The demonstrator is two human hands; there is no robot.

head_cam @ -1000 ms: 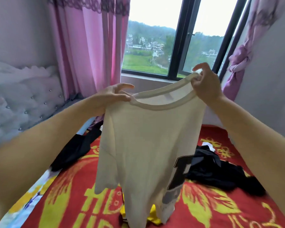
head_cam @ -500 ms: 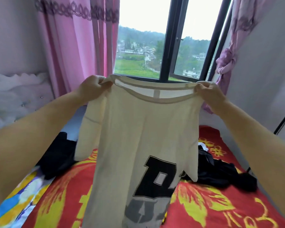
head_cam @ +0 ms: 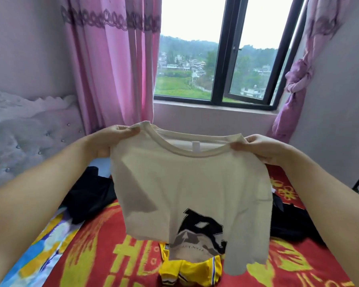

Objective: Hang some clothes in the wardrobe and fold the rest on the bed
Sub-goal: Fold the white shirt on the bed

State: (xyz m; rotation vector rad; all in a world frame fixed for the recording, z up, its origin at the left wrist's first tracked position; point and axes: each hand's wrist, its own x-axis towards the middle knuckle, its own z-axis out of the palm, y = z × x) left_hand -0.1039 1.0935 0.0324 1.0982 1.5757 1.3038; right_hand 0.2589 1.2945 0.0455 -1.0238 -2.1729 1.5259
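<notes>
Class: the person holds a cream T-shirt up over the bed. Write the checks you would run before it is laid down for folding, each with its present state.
1. Left hand grips one shoulder of the cream cotton T-shirt with the black letter print: ok.
2. Right hand grips the other shoulder: ok.
3. Shirt hangs spread, printed side facing the camera: ok.
4. Landing spot free: not ok, a yellow garment lies on the red and yellow bedspread under the hem.
5. Black clothes on both sides clear of the spot: cannot tell.
6. Sleeves flat: cannot tell.

Home bedroom: bed (head_cam: 95, 255), pink curtains (head_cam: 112, 69)
</notes>
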